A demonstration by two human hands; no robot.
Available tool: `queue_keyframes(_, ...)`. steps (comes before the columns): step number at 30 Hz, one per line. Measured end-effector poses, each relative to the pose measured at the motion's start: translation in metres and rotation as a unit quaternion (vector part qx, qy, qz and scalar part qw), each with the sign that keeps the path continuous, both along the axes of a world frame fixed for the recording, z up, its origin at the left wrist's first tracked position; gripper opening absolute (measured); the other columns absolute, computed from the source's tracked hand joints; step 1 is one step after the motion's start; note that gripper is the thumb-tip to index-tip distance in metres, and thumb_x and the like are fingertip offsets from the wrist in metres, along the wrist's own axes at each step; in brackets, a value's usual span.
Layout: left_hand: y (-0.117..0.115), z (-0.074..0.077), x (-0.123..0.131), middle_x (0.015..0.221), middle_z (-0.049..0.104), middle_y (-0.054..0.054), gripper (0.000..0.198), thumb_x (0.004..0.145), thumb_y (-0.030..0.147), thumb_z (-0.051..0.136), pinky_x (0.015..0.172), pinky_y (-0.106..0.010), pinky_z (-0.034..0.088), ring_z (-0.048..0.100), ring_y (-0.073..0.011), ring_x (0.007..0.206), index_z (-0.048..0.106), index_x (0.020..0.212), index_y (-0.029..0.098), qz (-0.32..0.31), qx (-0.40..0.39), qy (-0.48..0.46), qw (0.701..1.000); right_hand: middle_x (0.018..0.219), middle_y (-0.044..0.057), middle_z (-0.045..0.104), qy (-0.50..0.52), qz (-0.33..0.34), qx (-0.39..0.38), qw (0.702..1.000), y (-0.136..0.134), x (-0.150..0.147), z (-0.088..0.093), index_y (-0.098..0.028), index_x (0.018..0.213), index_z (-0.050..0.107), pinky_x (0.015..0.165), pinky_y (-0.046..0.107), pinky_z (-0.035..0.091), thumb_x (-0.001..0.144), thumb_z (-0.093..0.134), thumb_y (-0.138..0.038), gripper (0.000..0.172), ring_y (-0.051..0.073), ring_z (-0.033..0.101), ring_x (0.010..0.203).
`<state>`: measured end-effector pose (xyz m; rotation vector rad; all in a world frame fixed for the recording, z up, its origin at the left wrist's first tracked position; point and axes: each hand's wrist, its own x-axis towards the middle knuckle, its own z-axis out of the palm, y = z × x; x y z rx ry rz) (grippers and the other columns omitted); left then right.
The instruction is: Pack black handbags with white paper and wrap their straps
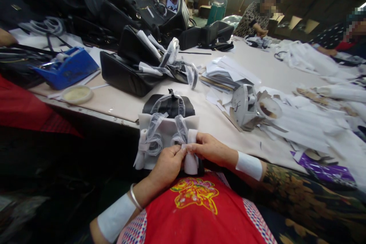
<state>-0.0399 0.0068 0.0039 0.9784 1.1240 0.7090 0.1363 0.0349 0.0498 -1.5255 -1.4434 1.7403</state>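
A black handbag (164,107) sits at the table's front edge, against my lap. White foam sheet (167,125) covers its near side, and its handles (182,106) are wrapped in clear plastic. White foam wrap (191,164) is rolled round a part at the bag's right side; a similar foam roll (140,156) is at the left side. My left hand (168,162) is closed, its thumb and fingertips pinching the edge of the right foam wrap. My right hand (210,148) closes round that same wrap from the right, its thumb meeting my left fingertips.
A blue tape dispenser (71,66) and a round yellowish disc (76,94) lie left. An open black bag (128,72) stands ahead. Right are a grey tape dispenser (244,106), stacked paper (225,70) and white foam scraps (309,118). Co-workers (257,11) are across the table.
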Motion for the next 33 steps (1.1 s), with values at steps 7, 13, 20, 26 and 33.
queue_keyframes(7,0.0,0.003,0.001,0.079,0.074,-0.007,0.046,0.083,0.055,0.066,0.066,-0.03,0.053,0.066,-0.0216,0.071,0.075,0.097,0.013,-0.028,-0.046,-0.073,0.996,0.057,-0.006,0.051,0.045,-0.036,-0.026,0.998,-0.009,0.008,-0.004,-0.015,0.078,0.059,0.047,0.021,0.03,0.073,0.071,-0.036,0.026,0.007,0.041,0.049)
queue_keyframes(13,0.001,0.001,0.0,0.087,0.075,-0.007,0.046,0.085,0.056,0.066,0.069,-0.029,0.053,0.068,-0.0212,0.076,0.075,0.102,0.015,-0.052,-0.044,-0.088,0.994,0.046,-0.009,0.046,-0.011,-0.055,-0.042,0.998,-0.004,0.0,-0.001,-0.018,0.073,0.055,0.043,0.02,0.029,0.076,0.065,-0.02,0.011,0.007,0.039,0.041)
queue_keyframes(20,-0.001,0.002,0.008,0.085,0.074,-0.008,0.047,0.078,0.053,0.075,0.073,-0.034,0.057,0.07,-0.0232,0.078,0.072,0.104,0.013,0.018,-0.116,-0.158,0.98,0.056,-0.004,0.056,-0.143,-0.022,0.042,0.989,0.007,-0.008,-0.01,-0.014,0.077,0.063,0.047,0.021,0.035,0.075,0.065,-0.018,0.004,0.011,0.05,0.052)
queue_keyframes(26,-0.001,-0.004,0.013,0.082,0.073,-0.007,0.046,0.079,0.052,0.073,0.068,-0.031,0.055,0.069,-0.0215,0.075,0.071,0.104,0.013,0.06,-0.093,-0.15,0.982,0.062,-0.001,0.06,-0.18,-0.027,0.104,0.978,0.002,-0.009,-0.019,-0.015,0.075,0.062,0.05,0.022,0.036,0.077,0.064,-0.026,0.012,0.013,0.054,0.059)
queue_keyframes(33,0.001,-0.009,0.012,0.08,0.074,-0.007,0.047,0.083,0.056,0.065,0.066,-0.03,0.053,0.066,-0.0217,0.074,0.072,0.103,0.013,0.062,-0.004,-0.021,0.998,0.057,-0.004,0.053,-0.058,-0.022,0.034,0.998,-0.001,-0.006,-0.005,-0.017,0.077,0.058,0.049,0.023,0.038,0.079,0.056,-0.02,0.003,0.011,0.049,0.051)
